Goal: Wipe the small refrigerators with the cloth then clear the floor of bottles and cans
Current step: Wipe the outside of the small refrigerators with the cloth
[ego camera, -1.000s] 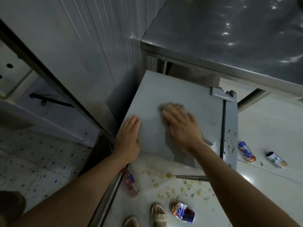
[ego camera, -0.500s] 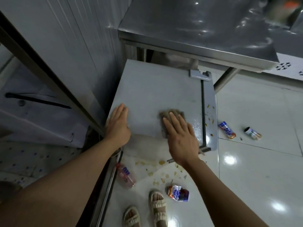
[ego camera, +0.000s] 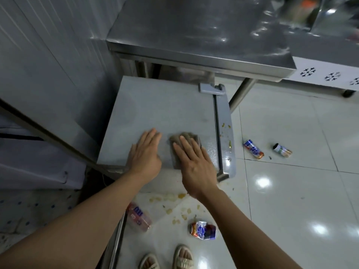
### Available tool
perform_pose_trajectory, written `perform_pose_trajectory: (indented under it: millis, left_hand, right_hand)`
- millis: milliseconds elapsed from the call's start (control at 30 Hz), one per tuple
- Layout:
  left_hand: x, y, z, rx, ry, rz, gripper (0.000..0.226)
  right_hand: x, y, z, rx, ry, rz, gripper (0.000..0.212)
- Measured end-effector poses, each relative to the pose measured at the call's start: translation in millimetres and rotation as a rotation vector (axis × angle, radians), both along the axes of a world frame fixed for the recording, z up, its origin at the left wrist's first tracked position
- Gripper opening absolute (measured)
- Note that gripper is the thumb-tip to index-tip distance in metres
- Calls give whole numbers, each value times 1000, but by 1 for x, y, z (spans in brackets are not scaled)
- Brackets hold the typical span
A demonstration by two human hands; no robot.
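White glossy floor tiles (ego camera: 291,191) filled the lower right of my view, with a ribbed grey wall (ego camera: 48,65) at ten o'clock and one stainless steel table (ego camera: 194,35) at twelve o'clock. One small refrigerator (ego camera: 155,109) stood below the table's front edge, its flat grey top facing me and its door (ego camera: 225,133) along the three o'clock side, spotted with yellowish bits.

Both my hands lay on that top, near its closest edge. My left hand (ego camera: 145,152) rested flat on the bare surface, fingers straight and close together, holding nothing. My right hand (ego camera: 194,162) pressed one grey-brown cloth (ego camera: 184,138) against the top with straight, slightly spread fingers; the cloth showed past my fingertips and along the hand's left side. The two hands were just beside each other, not touching.

Four containers lay on the floor. Two cans rested at three o'clock from the refrigerator: one blue and orange can (ego camera: 253,152) and, just beside it, one can with a dark open end (ego camera: 282,150). One crushed blue and red can (ego camera: 204,230) lay at six o'clock, near my two sandalled feet (ego camera: 182,257). One clear plastic bottle (ego camera: 138,217) with a blue label lay at seven o'clock, beside a metal rail (ego camera: 114,243). Yellowish scraps (ego camera: 181,196) were scattered on the tiles between the refrigerator and the crushed can.
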State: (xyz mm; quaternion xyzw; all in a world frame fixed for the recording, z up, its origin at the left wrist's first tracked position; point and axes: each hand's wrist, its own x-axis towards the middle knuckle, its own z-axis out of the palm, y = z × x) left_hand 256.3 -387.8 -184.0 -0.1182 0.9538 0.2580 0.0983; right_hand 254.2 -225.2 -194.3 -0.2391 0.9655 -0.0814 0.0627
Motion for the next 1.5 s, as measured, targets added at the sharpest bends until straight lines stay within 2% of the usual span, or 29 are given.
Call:
perform_pose_trajectory:
  millis: [133,300,467,700,833,1000,1133,1233,1400,1500]
  left_hand:
    - [-23,19,-1,-20,-17,17,59]
    - [-33,23,-11,-61,-67,10,60]
    - [-35,22,-12,-55,-114,1,60]
    - [-36,24,-7,-92,-162,-14,61]
    - [-38,24,-5,-101,-191,-19,62]
    - [-39,26,0,-96,-178,-4,61]
    - [-45,28,5,-122,-83,25,64]
    - [-58,25,6,-154,-4,-12,59]
    - [-94,20,11,-130,-48,-50,63]
    - [-107,16,11,-123,-75,-68,69]
  right_hand:
    - [-6,64,-7,27,15,-244,65]
    - [-66,59,3,3,-49,-282,64]
    - [-130,50,7,19,-122,-265,62]
    - [-40,40,1,-11,-70,-161,66]
    - [-96,38,5,-6,-85,-32,64]
    - [-140,25,6,7,-77,-77,59]
    - [-88,24,16,-31,-132,-62,77]
    - [-48,27,12,38,-87,40,63]
    - [-117,8,9,17,-59,101,59]
    - [-166,-17,11,5,-82,52,63]
